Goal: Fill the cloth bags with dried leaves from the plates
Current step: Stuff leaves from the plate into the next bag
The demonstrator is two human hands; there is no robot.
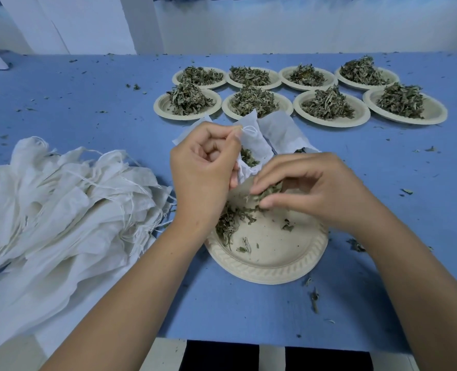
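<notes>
A small cloth bag [254, 145] is pinched at its mouth by the left hand [206, 167], fingers curled, just left of the frame's centre. The bag is held tilted, and green leaf is seen inside its opening. A tuft of dried leaves [266, 194] is gripped between the curled fingertips and thumb of the right hand [310, 188], right beside the bag's mouth and above the far edge of a pale paper plate [270, 274]. A thin scatter of loose leaves [228, 223] lies on that plate, mostly on its left side. Just behind the hands, a second bag [283, 132] is laid on the blue tabletop [88, 103]. Eight heaped plates [361, 116] are set in two rows in the upper right. A pile of empty drawstring bags [61, 210] is spread at the left of the frame.
</notes>
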